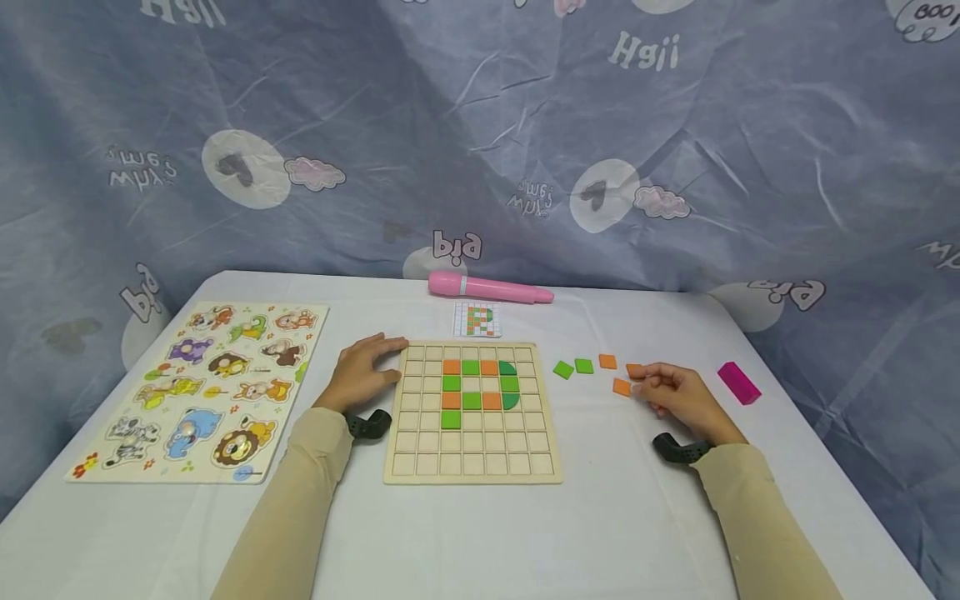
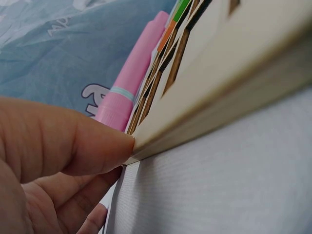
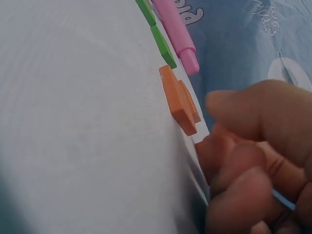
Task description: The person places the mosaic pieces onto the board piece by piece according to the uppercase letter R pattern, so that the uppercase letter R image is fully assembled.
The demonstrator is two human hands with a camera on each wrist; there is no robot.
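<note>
A wooden grid board (image 1: 420,472) lies flat, with green tiles (image 1: 470,367), orange tiles (image 1: 491,401) and dark green rounded tiles (image 1: 507,368) in its cells. My left hand (image 1: 362,372) is at the board's upper left side, its thumb touching the edge in the left wrist view. My right hand (image 1: 678,400) is over the loose tiles on the right, with loosely bent fingers. Its fingertips are right at one orange tile (image 1: 634,370), partly hidden in the right wrist view. A nearer orange tile (image 3: 178,100) lies just beside the fingers.
Two loose green tiles (image 1: 583,366) and another orange tile (image 1: 607,361) lie right of the board. Behind it are a pattern card (image 1: 477,320) and a pink pen-shaped object (image 1: 487,289). A magenta block (image 1: 739,382) is far right, an animal puzzle board (image 1: 161,433) left.
</note>
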